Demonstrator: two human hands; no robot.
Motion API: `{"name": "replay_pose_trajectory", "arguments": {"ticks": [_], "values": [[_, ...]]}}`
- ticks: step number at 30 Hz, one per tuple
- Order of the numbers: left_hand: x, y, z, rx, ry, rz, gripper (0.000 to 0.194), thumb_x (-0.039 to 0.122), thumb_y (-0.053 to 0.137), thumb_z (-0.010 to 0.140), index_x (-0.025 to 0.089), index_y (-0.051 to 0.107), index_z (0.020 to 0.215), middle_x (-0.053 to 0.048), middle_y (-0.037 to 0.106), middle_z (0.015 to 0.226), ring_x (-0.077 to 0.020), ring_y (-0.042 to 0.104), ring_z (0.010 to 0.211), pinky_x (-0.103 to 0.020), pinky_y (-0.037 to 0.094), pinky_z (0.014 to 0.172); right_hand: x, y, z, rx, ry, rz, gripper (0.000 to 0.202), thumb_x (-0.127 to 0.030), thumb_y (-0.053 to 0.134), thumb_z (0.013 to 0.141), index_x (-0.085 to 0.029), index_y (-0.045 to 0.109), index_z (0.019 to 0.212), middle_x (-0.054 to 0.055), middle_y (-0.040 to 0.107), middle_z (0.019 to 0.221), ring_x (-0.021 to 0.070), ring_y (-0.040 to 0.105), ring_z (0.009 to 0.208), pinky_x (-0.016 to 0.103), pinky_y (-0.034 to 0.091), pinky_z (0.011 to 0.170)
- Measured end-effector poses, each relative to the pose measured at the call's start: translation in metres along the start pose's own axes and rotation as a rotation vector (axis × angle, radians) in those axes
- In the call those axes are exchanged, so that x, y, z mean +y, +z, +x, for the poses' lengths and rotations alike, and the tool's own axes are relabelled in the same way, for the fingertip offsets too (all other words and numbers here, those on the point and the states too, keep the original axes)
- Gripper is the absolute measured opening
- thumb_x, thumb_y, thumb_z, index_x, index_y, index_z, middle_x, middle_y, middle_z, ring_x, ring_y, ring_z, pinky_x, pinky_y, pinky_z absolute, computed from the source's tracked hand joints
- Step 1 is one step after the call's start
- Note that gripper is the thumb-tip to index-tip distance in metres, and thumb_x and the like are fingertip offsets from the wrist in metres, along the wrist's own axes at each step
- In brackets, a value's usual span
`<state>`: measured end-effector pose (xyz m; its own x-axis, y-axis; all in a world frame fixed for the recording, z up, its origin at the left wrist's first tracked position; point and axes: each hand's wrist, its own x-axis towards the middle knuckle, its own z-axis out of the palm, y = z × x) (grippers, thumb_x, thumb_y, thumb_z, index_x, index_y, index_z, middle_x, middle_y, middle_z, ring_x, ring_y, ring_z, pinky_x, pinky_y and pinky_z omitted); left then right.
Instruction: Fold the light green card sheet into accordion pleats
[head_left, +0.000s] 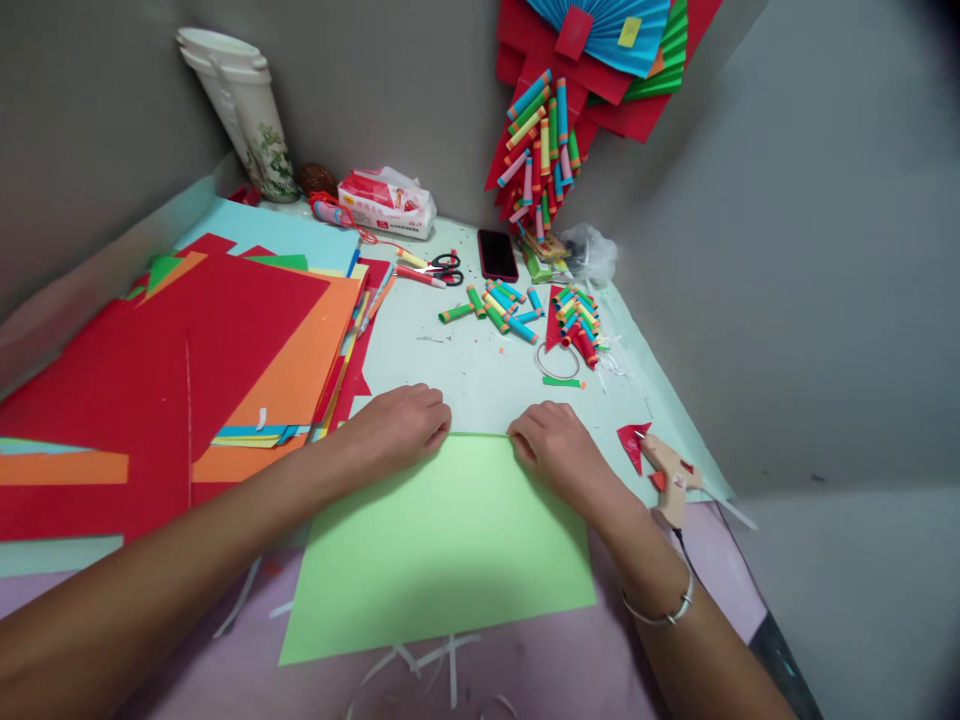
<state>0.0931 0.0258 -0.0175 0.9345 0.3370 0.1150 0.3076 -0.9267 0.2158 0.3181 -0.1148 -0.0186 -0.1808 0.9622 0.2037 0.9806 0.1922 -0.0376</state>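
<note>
A sheet of light green paper (450, 540) lies on the near part of the table. Along its far edge, my left hand (409, 422) is closed with curled fingers on the paper. My right hand (555, 445) grips the same edge a short way to the right, also with fingers curled. The fingertips of both hands are partly hidden. Between the hands the edge runs nearly straight, bordering the pale sheet (420, 370) that covers the table.
Coloured paper sheets (157, 370) are stacked at left. Small paper rolls (506, 308), scissors (442, 268) and a phone (497, 255) lie beyond my hands. A glue gun (675, 475) rests at right. Behind are a tissue pack (386, 203) and a hanging paper decoration (555, 120).
</note>
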Motion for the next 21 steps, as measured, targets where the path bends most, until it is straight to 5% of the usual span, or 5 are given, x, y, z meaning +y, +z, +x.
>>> {"name": "replay_pose_trajectory", "arguments": {"ticks": [11, 21], "values": [[0.000, 0.017, -0.018, 0.212, 0.195, 0.286, 0.020, 0.006, 0.047, 0.093, 0.016, 0.063, 0.088, -0.007, 0.059, 0.084, -0.0216, 0.050, 0.078, -0.035, 0.038, 0.070, -0.005, 0.006, -0.025, 0.142, -0.030, -0.120, 0.022, -0.003, 0.049, 0.094, -0.017, 0.067, 0.094, 0.007, 0.067, 0.089, 0.0205, 0.053, 0.085, 0.035, 0.037, 0.079], [0.010, 0.017, -0.024, 0.308, 0.193, 0.407, 0.022, 0.001, 0.047, 0.088, 0.017, 0.059, 0.080, -0.005, 0.053, 0.078, -0.0202, 0.044, 0.070, -0.034, 0.034, 0.066, -0.011, 0.011, -0.036, 0.225, 0.024, -0.173, 0.021, -0.003, 0.051, 0.094, -0.016, 0.067, 0.092, 0.007, 0.065, 0.086, 0.0202, 0.053, 0.082, 0.034, 0.038, 0.077]]}}
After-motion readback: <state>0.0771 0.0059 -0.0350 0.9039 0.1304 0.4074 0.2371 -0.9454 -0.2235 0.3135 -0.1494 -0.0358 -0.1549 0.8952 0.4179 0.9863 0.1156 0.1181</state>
